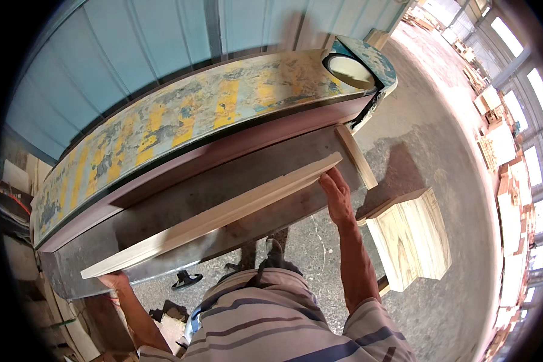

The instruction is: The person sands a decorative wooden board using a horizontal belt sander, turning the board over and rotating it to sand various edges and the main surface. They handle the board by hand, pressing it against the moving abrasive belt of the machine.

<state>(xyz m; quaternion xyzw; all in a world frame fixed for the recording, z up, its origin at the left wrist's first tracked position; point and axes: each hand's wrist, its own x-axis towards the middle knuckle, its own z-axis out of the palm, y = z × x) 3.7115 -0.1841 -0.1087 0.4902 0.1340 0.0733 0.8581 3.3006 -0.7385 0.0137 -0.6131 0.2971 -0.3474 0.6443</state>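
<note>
A long pale wooden board (217,218) lies slantwise over a grey metal table (271,161), apart from the pinkish belt (271,131) behind it. My left hand (113,280) grips the board near its left end, the fingers mostly hidden beneath. Near the other end, my right hand (336,194) is closed on the board's near edge, thumb on top. The belt runs upright along the back of the table, under a worn machine cover (184,117) with yellow stripes.
Stacked wooden boards (409,241) stand right of my right forearm. A wooden strip (357,158) crosses the table's right end. Below the front edge is a black handwheel (187,279). Blue wall panels (163,36) rise behind the machine; more lumber (513,211) lines the far right.
</note>
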